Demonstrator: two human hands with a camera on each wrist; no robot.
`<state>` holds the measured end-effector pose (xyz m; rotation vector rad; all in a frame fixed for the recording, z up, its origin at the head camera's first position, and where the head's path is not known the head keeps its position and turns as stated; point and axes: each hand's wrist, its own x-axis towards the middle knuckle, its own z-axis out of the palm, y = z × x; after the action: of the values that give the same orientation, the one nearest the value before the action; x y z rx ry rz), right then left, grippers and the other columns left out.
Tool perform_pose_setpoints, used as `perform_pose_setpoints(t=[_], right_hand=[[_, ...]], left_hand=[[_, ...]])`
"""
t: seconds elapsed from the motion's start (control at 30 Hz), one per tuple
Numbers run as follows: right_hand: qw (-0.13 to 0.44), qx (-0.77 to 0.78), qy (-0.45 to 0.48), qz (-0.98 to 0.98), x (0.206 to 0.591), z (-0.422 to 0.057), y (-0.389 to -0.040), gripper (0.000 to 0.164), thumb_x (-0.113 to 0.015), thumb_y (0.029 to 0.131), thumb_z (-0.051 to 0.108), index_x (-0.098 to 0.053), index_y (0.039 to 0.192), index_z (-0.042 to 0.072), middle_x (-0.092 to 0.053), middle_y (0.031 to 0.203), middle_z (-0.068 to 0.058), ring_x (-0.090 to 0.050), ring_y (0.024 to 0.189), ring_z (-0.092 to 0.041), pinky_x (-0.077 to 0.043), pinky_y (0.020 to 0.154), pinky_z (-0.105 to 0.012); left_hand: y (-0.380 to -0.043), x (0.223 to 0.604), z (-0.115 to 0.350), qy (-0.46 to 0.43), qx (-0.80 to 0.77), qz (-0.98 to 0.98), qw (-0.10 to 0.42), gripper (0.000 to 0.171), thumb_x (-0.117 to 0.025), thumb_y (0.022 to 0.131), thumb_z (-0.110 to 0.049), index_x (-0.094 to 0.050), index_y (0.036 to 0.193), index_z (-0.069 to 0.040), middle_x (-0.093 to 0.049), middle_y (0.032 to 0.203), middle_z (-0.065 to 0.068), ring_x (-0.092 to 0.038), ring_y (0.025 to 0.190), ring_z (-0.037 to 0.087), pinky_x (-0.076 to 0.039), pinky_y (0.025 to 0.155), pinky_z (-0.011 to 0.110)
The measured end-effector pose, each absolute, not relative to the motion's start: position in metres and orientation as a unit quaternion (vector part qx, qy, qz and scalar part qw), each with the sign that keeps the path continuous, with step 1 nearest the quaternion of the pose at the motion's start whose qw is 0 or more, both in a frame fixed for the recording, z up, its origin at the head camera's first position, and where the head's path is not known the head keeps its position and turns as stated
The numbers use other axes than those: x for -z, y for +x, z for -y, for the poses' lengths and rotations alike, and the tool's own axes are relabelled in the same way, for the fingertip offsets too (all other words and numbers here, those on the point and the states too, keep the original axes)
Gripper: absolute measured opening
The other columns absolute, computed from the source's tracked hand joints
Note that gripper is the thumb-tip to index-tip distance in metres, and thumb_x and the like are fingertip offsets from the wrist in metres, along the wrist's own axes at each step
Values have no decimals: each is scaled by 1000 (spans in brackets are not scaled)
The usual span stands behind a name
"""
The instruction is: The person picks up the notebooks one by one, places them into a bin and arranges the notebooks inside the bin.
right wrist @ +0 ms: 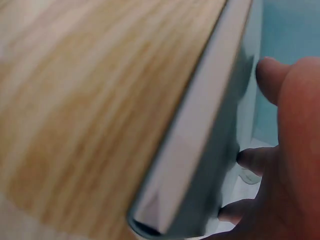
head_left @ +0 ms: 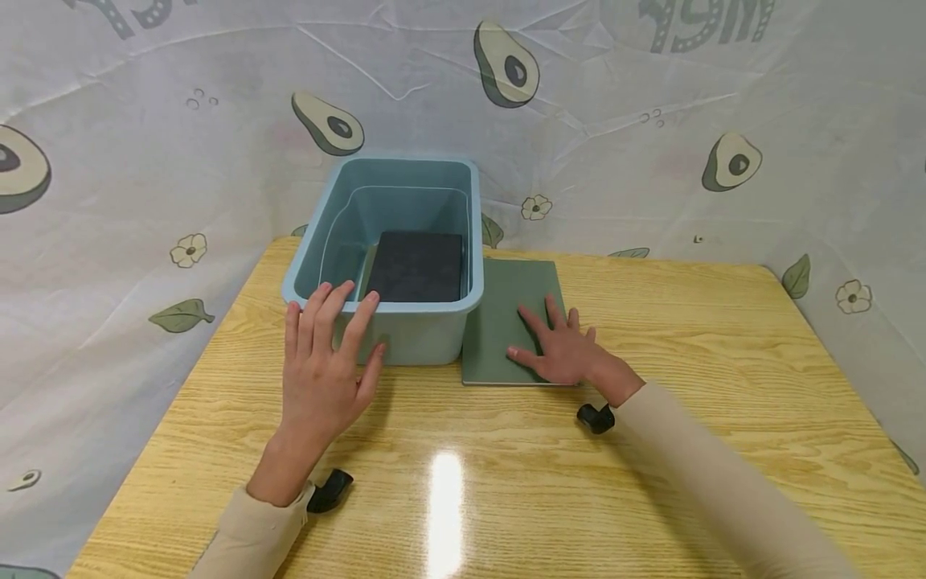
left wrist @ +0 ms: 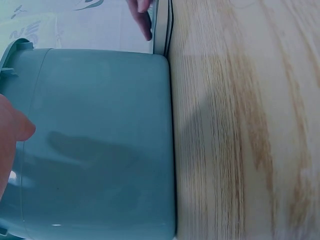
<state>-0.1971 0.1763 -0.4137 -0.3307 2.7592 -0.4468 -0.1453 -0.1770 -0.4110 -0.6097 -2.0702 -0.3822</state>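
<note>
A blue plastic bin (head_left: 427, 338) stands at the back of the wooden table, with a dark, flat, book-like item (head_left: 419, 265) inside it. My left hand (head_left: 321, 382) is at the bin's front rim, its fingers extended over the near left corner and the thumb apart. A green-covered book (head_left: 506, 310) lies flat against the bin's right side; its pale page edges show in the right wrist view. On that cover my right hand (head_left: 564, 351) rests with fingers spread. The left wrist view shows the bin's front wall (left wrist: 100, 100) close up.
Behind the table (head_left: 521, 482) hangs a pale cloth (head_left: 615, 185) printed with avocados, close to the bin's back. A black wrist device (head_left: 329, 492) sits at the left cuff and another black device (head_left: 596, 418) at the right cuff.
</note>
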Motion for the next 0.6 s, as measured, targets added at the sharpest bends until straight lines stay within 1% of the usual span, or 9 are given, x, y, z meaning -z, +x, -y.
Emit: perform_pose_setpoints(t=[0.17,0.33,0.47,0.6], right_hand=[[158,143,-111,-971,419,-175,-196,81,-46,108,59,-14,173,22,10,178,-25,2,157,-67,-10,116,-88],[153,157,-110,-969,419,-174,-195,81,-48,108,56,-15,173,19,11,177,-26,4,157,-67,-8,116,-89],[142,170,-111,-969,419,-172,-195,80,-50,108,53,-18,172,16,8,177,-29,3,155,-70,-10,115,-89],[131,185,-101,-969,420,-172,-196,80,-54,107,52,-22,171,16,4,177,-29,2,155,-69,-11,116,-88]], left_hand=[[-145,410,177,-249,158,839,457,67,-69,93,-20,-51,157,-14,-49,157,23,-42,148,46,-26,122,70],[-146,409,176,-249,160,840,455,67,-69,92,-19,-51,157,-14,-49,157,23,-42,148,46,-26,122,70],[-145,409,176,-247,161,842,452,68,-70,92,-19,-51,157,-14,-49,157,23,-42,148,46,-26,122,70],[-145,409,176,-246,161,843,451,68,-70,92,-19,-51,157,-14,-50,157,23,-42,149,46,-26,122,70]])
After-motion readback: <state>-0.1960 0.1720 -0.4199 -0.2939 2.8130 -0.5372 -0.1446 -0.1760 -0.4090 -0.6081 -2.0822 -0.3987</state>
